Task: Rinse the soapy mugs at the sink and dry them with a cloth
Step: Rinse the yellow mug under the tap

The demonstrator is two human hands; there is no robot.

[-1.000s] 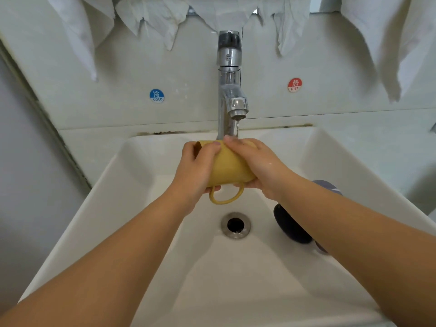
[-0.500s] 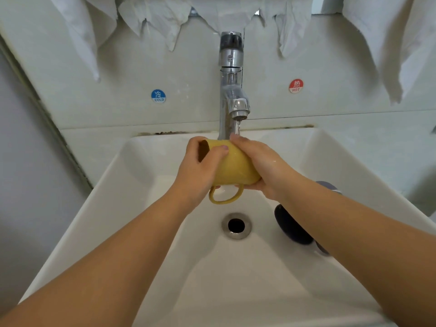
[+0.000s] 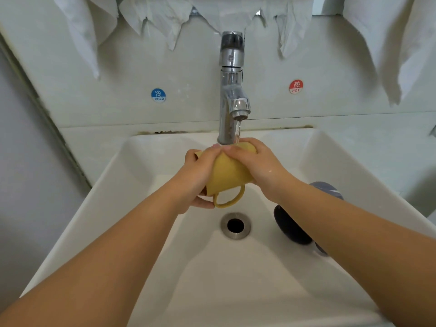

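Both hands, left hand [image 3: 200, 178] and right hand [image 3: 257, 161], grip the yellow mug [image 3: 226, 178] (handle downward) under running tap [image 3: 232, 90].

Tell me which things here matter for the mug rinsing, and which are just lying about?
In use:
yellow mug, gripped by left hand and right hand
tap, running water
sink
dark mug, lying in the sink
hanging white cloths

Lying about:
cold sticker
hot sticker
drain

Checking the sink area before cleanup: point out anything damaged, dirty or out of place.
Dark grime runs along the seam where the sink meets the wall, behind the faucet. It looks like mould or failing sealant. Nothing else stands out.
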